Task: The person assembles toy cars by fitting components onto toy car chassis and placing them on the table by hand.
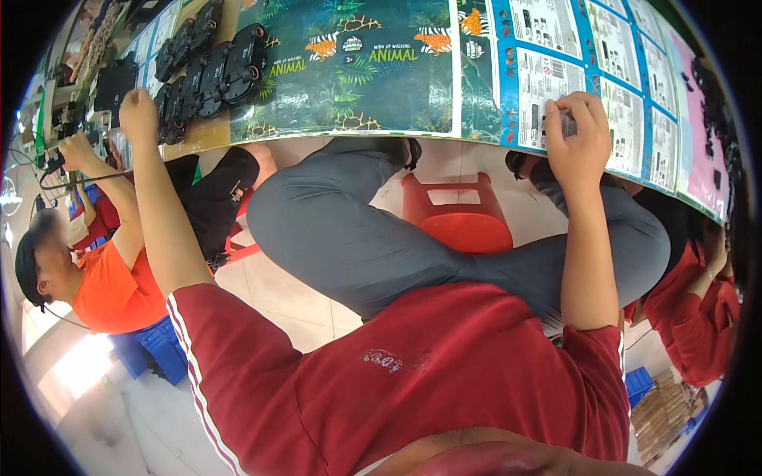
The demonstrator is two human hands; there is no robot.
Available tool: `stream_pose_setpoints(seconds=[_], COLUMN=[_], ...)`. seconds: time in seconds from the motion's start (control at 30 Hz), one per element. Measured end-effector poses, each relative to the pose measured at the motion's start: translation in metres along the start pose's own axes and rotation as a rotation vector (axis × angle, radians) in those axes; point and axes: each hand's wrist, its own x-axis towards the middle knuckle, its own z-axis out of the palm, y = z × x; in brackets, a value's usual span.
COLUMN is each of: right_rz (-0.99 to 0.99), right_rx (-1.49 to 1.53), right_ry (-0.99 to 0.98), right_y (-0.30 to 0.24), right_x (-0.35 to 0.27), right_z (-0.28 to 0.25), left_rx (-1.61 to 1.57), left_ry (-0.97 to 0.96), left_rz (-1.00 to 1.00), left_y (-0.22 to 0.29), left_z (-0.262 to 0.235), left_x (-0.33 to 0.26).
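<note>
At the far left of the table, my left hand point(140, 119) is closed, fingertips pressed together beside a row of black plastic toy-vehicle bodies point(213, 78). A dark block-like piece point(117, 82) lies just past its fingers; whether they grip anything is hidden. On the right, my right hand point(582, 141) rests over the blue-and-white printed sheets point(549, 81) by the table's near edge. Its fingers are curled with the thumb toward them. A small dark patch shows between thumb and fingers, too unclear to name.
Green animal-print sheets point(381, 83) cover the middle of the table. Small black parts point(706, 99) lie on a pink surface point(671, 59) at far right. A red stool point(460, 218) stands below. A co-worker in orange point(119, 289) sits left; another in red point(690, 317) sits right.
</note>
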Motion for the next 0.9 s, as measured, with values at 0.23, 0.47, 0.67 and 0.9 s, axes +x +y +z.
stream_pose_setpoints(seconds=[0.23,0.47,0.67,0.9], right_rz=[-0.035,-0.053,-0.049,-0.067], right_rx=[0.024,0.033,0.065,0.057], right_ry=[0.039,0.035,0.052,0.042], right_y=[-0.001,-0.009,-0.004,0.012], right_x=[0.0,0.001,-0.004,-0.007], right_z=[-0.002,-0.004,-0.001,-0.01], left_rx=[-0.43,-0.221,0.006,-1.263], left_ry=[-0.242,-0.243,-0.004,-1.118], left_rz=[0.23,0.308,0.525,-0.218], left_y=[0.197,0.301,0.326,0.389], left_z=[0.012,0.096,0.125,0.004], left_x=[-0.029,-0.02,-0.038,-0.179])
